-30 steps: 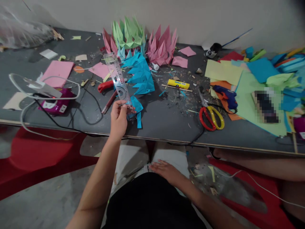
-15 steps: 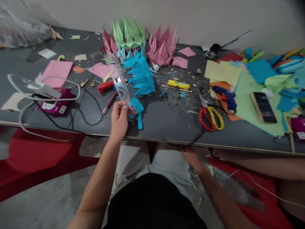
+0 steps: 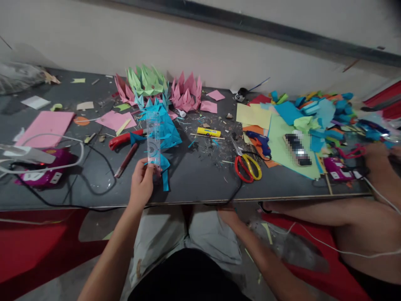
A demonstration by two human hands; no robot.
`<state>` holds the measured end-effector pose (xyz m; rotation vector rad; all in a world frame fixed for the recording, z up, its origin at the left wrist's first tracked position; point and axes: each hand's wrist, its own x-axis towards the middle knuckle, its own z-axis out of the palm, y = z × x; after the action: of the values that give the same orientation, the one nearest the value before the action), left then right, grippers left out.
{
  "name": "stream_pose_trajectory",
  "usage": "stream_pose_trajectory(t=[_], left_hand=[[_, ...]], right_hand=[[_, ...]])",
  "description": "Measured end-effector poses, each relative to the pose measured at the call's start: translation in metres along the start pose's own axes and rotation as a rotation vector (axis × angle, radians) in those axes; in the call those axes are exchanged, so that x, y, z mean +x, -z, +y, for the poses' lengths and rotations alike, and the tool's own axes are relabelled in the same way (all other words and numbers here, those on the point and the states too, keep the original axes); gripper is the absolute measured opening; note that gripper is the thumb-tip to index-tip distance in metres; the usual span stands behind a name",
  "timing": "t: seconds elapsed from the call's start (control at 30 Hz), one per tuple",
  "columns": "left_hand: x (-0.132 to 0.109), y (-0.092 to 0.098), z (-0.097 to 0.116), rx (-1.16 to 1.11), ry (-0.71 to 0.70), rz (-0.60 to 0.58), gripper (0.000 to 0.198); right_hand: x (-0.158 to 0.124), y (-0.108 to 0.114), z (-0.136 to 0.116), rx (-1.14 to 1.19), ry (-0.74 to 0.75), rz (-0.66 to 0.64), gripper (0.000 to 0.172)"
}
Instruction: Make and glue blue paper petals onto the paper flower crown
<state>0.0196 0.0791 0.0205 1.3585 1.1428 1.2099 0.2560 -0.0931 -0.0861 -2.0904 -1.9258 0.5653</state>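
Note:
My left hand [image 3: 142,182] pinches the lower end of a clear plastic ruler [image 3: 153,136], held upright over the table's front part. Behind the ruler lies a spiky blue folded-paper piece [image 3: 171,131], partly covered by it, and a blue paper strip [image 3: 166,182] hangs near my fingers. To the left are a red-handled tool [image 3: 125,140] and a dark reddish stick [image 3: 126,161]. My right hand [image 3: 228,213] is low at the table's front edge, above my leg; its fingers are hidden under the edge.
Green [image 3: 147,79] and pink [image 3: 187,93] folded-paper crowns stand at the back. Rightward lie a yellow glue tube [image 3: 208,132], scissors [image 3: 247,167], a blue glue gun [image 3: 259,142], a phone [image 3: 297,149] and coloured paper [image 3: 288,115]. A purple power block [image 3: 46,167] trails cables at left. Another person's arm [image 3: 380,169] is at far right.
The view has shifted up and right, so the table's things sit lower and further left. The ruler in my left hand has turned from leaning left to nearly straight.

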Motion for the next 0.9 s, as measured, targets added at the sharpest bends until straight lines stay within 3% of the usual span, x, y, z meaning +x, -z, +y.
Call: stream_pose_trajectory(t=[0.17,0.23,0.27,0.43,0.5,0.6,0.77,0.83,0.9], left_hand=[[-0.003,0.000,0.000,0.067,0.013,-0.001,0.024],[-0.005,0.001,0.000,0.119,0.015,0.002,0.027],[-0.006,0.001,-0.001,0.143,0.013,0.004,0.027],[-0.012,0.003,0.001,0.212,-0.060,-0.004,0.027],[-0.014,0.005,0.002,0.251,-0.122,-0.031,0.027],[-0.014,0.007,0.004,0.361,-0.202,-0.105,0.026],[-0.016,0.007,0.006,0.566,-0.335,-0.203,0.025],[-0.021,0.004,0.008,0.612,-0.406,-0.252,0.025],[-0.029,-0.002,0.014,0.628,-0.465,-0.328,0.026]], right_hand=[[-0.021,0.045,-0.027,0.091,0.002,-0.152,0.026],[-0.025,0.072,-0.037,0.271,0.069,-0.258,0.025],[-0.025,0.085,-0.041,0.346,0.071,-0.246,0.025],[-0.002,0.127,-0.047,0.333,0.040,0.204,0.023],[0.010,0.130,-0.047,0.273,0.037,0.339,0.022],[0.024,0.125,-0.047,0.229,0.032,0.414,0.022],[0.030,0.102,-0.053,0.312,0.022,0.388,0.020],[0.028,0.090,-0.061,0.440,-0.002,0.349,0.020],[0.026,0.078,-0.074,0.657,-0.044,0.286,0.030]])
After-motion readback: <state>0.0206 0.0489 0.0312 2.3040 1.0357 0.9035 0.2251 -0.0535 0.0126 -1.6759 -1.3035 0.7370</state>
